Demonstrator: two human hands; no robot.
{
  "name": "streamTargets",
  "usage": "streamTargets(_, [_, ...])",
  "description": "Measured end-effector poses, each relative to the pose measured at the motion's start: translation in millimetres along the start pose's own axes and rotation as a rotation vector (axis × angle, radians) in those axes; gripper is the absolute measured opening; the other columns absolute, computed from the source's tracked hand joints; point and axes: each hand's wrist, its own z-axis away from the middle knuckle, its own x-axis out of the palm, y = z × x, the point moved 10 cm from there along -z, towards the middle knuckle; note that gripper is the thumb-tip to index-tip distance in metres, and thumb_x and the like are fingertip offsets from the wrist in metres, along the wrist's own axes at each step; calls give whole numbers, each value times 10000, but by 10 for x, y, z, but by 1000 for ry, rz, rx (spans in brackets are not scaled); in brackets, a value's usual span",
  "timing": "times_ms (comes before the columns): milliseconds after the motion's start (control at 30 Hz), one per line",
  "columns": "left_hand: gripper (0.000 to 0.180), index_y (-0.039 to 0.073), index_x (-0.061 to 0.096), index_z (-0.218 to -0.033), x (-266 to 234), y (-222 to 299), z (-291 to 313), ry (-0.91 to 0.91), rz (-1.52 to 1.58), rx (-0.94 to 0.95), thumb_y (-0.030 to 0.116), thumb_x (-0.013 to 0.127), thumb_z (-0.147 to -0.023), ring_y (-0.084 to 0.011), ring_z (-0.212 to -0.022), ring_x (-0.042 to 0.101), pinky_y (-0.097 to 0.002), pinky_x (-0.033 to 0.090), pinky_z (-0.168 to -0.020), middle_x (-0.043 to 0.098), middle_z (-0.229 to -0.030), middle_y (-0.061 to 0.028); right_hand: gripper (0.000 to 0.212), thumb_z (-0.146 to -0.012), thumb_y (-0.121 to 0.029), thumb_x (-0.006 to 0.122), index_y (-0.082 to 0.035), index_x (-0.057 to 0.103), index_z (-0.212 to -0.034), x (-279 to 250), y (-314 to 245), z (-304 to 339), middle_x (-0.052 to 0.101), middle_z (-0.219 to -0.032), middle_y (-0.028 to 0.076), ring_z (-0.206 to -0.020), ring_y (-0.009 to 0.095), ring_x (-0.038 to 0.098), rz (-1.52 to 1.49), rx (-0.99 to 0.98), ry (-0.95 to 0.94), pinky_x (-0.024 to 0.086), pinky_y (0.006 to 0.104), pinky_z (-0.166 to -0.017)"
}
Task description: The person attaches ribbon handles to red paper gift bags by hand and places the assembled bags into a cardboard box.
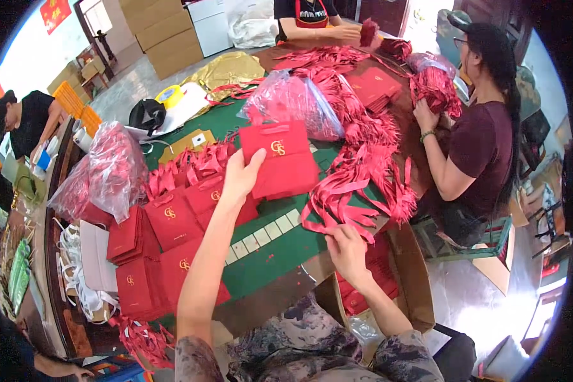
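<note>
My left hand point(243, 175) grips the left edge of a small red paper gift bag point(283, 169) with a gold emblem, thumb across its front. The bag is raised over the green table covering point(261, 267). Lower right, my right hand point(348, 253) has its fingers closed on the end of a red ribbon point(321, 223) at the near edge of a large ribbon heap point(369, 172). Between my arms runs a row of small pale cards point(264, 235). Stacks of similar red bags point(175, 219) lie left of my left forearm.
Clear plastic bags of red items point(118, 169) point(293, 102) stand on the table. An open cardboard box point(414, 280) holding red bags sits below the right table edge. A co-worker point(484, 127) sits at the right with a ribbon bundle; another person point(312, 25) works across the table.
</note>
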Motion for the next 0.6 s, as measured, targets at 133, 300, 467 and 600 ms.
streamTargets(133, [275, -2, 695, -1104, 158, -383, -227, 52, -138, 76, 212, 669, -932, -188, -921, 689, -335, 523, -830, 745, -979, -83, 248, -818, -58, 699, -53, 653, -1062, 128, 27, 33, 593, -989, 123, -931, 329, 577, 140, -17, -61, 492, 413, -797])
streamTargets(300, [818, -119, 352, -1409, 79, -578, -215, 277, -667, 29, 276, 777, -833, -404, -1164, 577, -439, 458, -1009, 570, -1268, -300, 260, -792, -36, 683, -59, 640, -1047, 223, 43, 57, 557, -977, 131, -927, 332, 563, 157, -33, -106, 501, 432, -768])
streamTargets(467, [691, -51, 408, -1396, 290, 39, 355, 291, -896, 408, 148, 736, -821, -481, -1305, 348, -549, 299, -1106, 400, -1400, -292, 197, -849, 34, 640, -32, 661, -1033, 163, -145, 58, 601, -922, 142, -837, 308, 619, 20, 9, -77, 513, 374, -710])
streamTargets(600, [275, 11, 610, -1129, 491, -14, 1103, -139, -657, 265, 137, 675, -894, -313, -1030, 619, -417, 496, -889, 636, -1125, -172, 159, -870, 47, 643, -26, 668, -1009, 201, -333, 108, 624, -914, 120, -800, 212, 640, -344, 145, -77, 517, 313, -682])
